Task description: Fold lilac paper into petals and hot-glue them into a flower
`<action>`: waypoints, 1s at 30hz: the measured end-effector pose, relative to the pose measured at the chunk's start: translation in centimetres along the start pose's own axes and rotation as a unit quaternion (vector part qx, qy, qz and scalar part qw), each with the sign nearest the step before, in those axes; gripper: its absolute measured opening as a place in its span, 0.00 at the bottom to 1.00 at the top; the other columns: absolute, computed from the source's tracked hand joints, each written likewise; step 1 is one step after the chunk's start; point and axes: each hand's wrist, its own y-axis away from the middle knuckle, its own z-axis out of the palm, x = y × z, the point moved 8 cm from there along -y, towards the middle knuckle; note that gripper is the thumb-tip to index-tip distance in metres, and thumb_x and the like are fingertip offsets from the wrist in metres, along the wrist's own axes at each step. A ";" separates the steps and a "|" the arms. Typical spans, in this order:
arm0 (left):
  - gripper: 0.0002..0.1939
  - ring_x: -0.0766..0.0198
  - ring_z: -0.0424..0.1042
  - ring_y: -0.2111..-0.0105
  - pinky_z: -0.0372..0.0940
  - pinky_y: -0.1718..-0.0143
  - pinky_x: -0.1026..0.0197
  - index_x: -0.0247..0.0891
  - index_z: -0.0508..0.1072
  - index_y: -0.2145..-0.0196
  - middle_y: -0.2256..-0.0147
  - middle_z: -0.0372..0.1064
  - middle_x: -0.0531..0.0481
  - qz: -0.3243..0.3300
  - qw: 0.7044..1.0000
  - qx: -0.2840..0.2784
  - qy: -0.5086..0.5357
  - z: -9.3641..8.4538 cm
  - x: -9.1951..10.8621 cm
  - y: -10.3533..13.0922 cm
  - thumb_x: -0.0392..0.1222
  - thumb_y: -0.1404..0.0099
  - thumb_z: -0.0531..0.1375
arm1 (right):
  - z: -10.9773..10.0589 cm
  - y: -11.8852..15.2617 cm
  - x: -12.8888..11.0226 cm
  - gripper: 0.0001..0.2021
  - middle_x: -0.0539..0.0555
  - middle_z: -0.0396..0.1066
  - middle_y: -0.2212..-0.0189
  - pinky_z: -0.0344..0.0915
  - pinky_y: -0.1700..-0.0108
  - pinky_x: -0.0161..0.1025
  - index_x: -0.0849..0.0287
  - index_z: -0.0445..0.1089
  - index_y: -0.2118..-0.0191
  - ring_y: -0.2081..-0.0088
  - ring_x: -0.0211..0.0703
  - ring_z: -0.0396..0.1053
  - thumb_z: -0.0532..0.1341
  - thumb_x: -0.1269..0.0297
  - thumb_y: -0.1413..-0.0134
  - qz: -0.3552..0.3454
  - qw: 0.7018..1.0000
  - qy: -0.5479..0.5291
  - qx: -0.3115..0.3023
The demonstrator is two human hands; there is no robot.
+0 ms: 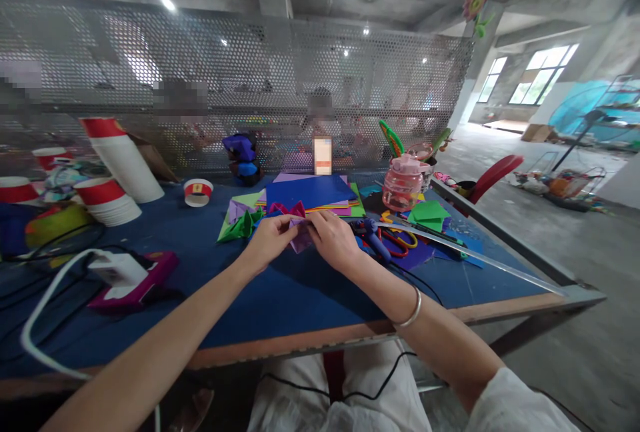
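Note:
Between my two hands is a piece of folded purple paper (301, 237), held up over the blue table near its middle. My left hand (271, 237) pinches its left side, and my right hand (336, 237) grips its right side with bent fingers. Just behind lie folded paper pieces: a green one (245, 225), a pale purple one (241, 210) and a magenta one (287, 209). A stack of coloured paper sheets with a blue sheet (310, 191) on top rests beyond them. A blue glue gun (373, 239) lies beside my right hand.
Scissors (400, 245), a clear glue stick (475, 252) and green paper (429, 214) lie at right, near a pink bottle (402, 185). Stacked paper cups (125, 162) and a purple power strip (135, 285) stand at left. A perforated metal panel (225, 79) closes the table's back.

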 end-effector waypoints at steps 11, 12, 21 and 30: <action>0.13 0.61 0.73 0.76 0.68 0.73 0.62 0.38 0.80 0.68 0.74 0.77 0.50 0.050 0.993 0.054 -0.087 -0.6 0.2 0.3 0.48 0.45 0.62 | -0.9 -0.1 0.3 0.07 0.57 0.70 0.64 0.65 0.54 0.40 0.59 0.67 0.69 0.58 0.44 0.68 0.56 0.71 0.39 -0.005 0.990 -0.110 0.088; 0.13 0.61 0.73 0.76 0.68 0.73 0.62 0.38 0.80 0.68 0.75 0.77 0.50 0.053 0.993 0.055 -0.094 -0.6 0.2 0.3 0.48 0.45 0.62 | -0.9 -0.1 0.7 0.07 0.57 0.70 0.64 0.65 0.55 0.39 0.59 0.67 0.70 0.59 0.43 0.68 0.57 0.72 0.40 0.014 0.985 -0.141 0.099; 0.13 0.61 0.72 0.77 0.65 0.74 0.63 0.38 0.79 0.69 0.76 0.77 0.50 0.062 0.990 0.043 -0.122 -0.5 1.0 0.3 0.48 0.44 0.60 | 0.7 0.0 3.8 0.07 0.51 0.74 0.72 0.64 0.62 0.36 0.60 0.70 0.72 0.67 0.41 0.71 0.60 0.65 0.44 0.213 0.928 -0.302 0.050; 0.16 0.62 0.71 0.76 0.65 0.75 0.63 0.35 0.78 0.70 0.75 0.76 0.49 -0.035 0.997 0.062 -0.009 -1.0 -0.5 -0.2 0.50 0.52 0.64 | -3.3 0.3 0.9 0.08 0.57 0.70 0.59 0.66 0.65 0.34 0.61 0.69 0.58 0.60 0.40 0.69 0.55 0.70 0.41 0.115 0.946 -0.285 0.105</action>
